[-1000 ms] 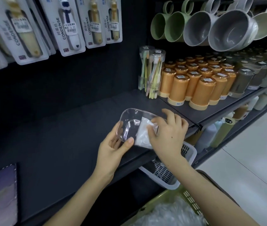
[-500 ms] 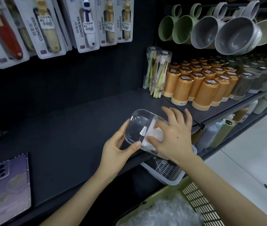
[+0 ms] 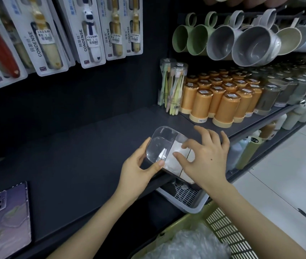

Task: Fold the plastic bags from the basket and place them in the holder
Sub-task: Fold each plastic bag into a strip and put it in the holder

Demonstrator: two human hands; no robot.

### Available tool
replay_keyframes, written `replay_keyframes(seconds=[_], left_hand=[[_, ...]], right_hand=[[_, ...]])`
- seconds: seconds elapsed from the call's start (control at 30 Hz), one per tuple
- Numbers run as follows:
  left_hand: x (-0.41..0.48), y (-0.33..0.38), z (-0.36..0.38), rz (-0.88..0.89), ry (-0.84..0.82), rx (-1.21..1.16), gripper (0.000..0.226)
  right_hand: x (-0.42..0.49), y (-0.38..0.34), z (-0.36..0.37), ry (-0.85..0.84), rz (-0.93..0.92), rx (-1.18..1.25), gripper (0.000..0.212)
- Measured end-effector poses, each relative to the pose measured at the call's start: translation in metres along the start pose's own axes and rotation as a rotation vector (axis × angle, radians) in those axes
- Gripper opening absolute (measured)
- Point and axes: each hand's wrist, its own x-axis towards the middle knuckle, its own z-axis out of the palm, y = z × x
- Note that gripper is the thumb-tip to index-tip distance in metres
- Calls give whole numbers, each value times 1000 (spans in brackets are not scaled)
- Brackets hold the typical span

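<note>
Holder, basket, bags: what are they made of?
Holder: clear hard plastic, glossy; the shelf shows through it, edges catch glare. Basket: pale green moulded plastic, matt, slotted walls. Bags in it: thin translucent film, crinkled, with highlights. Folded bag in the holder: whitish, probably the same film layered.

Dark matte shelf board (image 3: 73, 146). Carries a purple-cased phone (image 3: 6, 221) face down at the left front, 2 clear tubes of pastel toothbrushes (image 3: 174, 86) at the back, and rows of orange cylindrical canisters (image 3: 226, 107) and grey canisters (image 3: 268, 98) rightward. At the front edge, a clear plastic holder (image 3: 159, 146), contact unclear.
</note>
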Motion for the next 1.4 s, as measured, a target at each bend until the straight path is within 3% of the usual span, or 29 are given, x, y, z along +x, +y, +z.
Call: replay_keyframes(seconds=[0.1,0.23,0.47,0.6,0.8,0.87,0.97,1.0,1.07,1.1,1.23,1.4], left_hand=[[1,0,0,-8,4,-4,68],[2,0,1,-15,19,-11,68],[22,5,10,-70,19,-15,50],[52,3,22,-125,50,-21,40],[108,-14,36,-237,-4,-19,15],[125,-20,40,-254,-25,-4,21],[140,-15,42,-287,-68,59,15],[142,-14,42,-316,-83,66,26],[132,-10,35,-358,-89,164,77],[121,-10,30,-352,-89,252,84],[46,-21,-4,-194,-169,775,68],[-37,-39,-56,-63,-352,1181,82]], right_hand=[[-1,1,5,-33,-37,-27,22],[-1,-1,13,-164,-20,-55,28],[-4,27,-8,19,173,100,23],[-43,62,-5,-31,296,84,25],[-121,91,16,-112,323,65,37],[-143,92,29,-196,324,40,41],[-166,91,48,-358,274,5,18],[-173,91,53,-410,260,1,14],[-187,90,60,-561,282,-7,17],[-194,90,63,-635,314,-15,21],[-221,88,79,-970,442,-21,51],[-253,72,91,-1310,615,186,69]])
